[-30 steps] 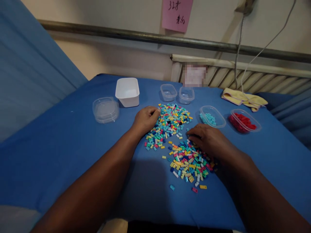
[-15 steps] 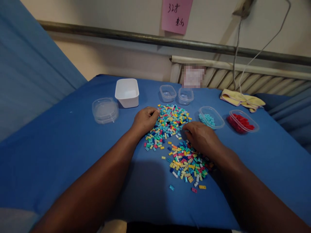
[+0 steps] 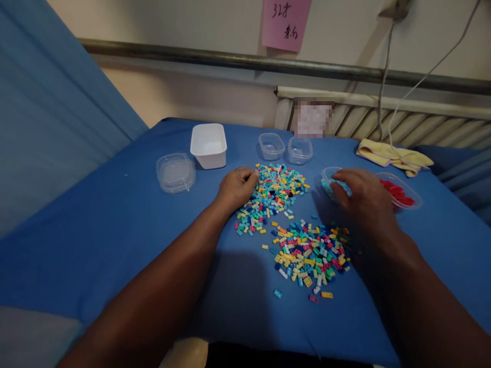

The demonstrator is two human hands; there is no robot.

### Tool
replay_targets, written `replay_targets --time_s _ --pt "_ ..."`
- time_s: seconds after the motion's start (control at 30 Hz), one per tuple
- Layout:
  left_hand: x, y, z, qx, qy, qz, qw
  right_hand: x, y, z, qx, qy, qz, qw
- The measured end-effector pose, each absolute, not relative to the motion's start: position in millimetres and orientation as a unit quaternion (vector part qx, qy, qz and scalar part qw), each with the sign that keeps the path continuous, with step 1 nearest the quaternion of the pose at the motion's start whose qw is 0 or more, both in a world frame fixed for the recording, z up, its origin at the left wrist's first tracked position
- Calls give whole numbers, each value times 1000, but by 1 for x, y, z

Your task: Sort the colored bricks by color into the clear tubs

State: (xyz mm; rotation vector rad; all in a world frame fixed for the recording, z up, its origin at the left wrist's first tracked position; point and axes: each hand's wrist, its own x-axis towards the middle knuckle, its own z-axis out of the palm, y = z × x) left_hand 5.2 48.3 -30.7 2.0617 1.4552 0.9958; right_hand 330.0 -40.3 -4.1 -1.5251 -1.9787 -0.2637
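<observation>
My left hand (image 3: 237,190) rests at the left edge of the far pile of small toy bricks (image 3: 274,186). Its fingers are curled with the thumb against them, and whatever they may hold is hidden. Over the clear tub of turquoise bricks (image 3: 327,186) hovers my right hand (image 3: 366,202), thumb and index finger apart, with no brick visible between them. That hand covers much of the tub's right side. A nearer pile of mixed bricks (image 3: 310,250) spreads on the blue cloth, in yellow, green, pink, blue and white.
Right of the turquoise tub is a clear tub with red bricks (image 3: 399,193). A white bin (image 3: 209,146), stacked clear lids (image 3: 176,174) and two clear tubs (image 3: 271,147) stand toward the back. A yellow cloth (image 3: 393,156) lies at the back right, beneath a hanging cord (image 3: 383,82).
My right hand has moved from between the two brick piles, rightward to the turquoise tub, and its fingers have parted. My left hand stays by the far pile. The view has shifted slightly.
</observation>
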Motion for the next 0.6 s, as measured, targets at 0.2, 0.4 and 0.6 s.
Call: replay_targets --time_s 0.2,0.4,0.6 --pt "4 49 -34 736 522 368 223 248 -65 1 -378 -883 42 274" --pt "4 53 -38 669 552 414 276 174 -77 9 -249 -961 17 121" --pt "3 55 -40 660 544 430 290 158 -64 5 -256 -965 -17 49"
